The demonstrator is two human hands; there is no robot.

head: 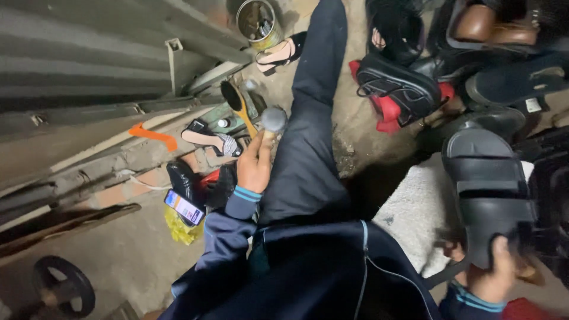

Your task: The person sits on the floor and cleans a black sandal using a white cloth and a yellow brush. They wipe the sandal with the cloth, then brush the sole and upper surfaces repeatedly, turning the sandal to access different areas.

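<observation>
My left hand [255, 165] is shut around the wooden handle of a hammer [273, 120], whose round metal head points up beside my dark trouser leg [308, 148]. At the lower right, my right hand [491, 278] grips the end of a black strapped sandal [487, 195], held sole-side toward me over a white rough block [415, 213]. Both sleeves are dark blue with light blue cuffs.
A tin can [258, 21] of small items, a heeled sandal [278, 53], a wooden-handled brush [237, 104], a striped sandal [210, 139] and a phone [185, 207] lie left of my leg. Piled shoes [397, 89] fill the upper right. A corrugated metal wall [89, 53] runs along the left.
</observation>
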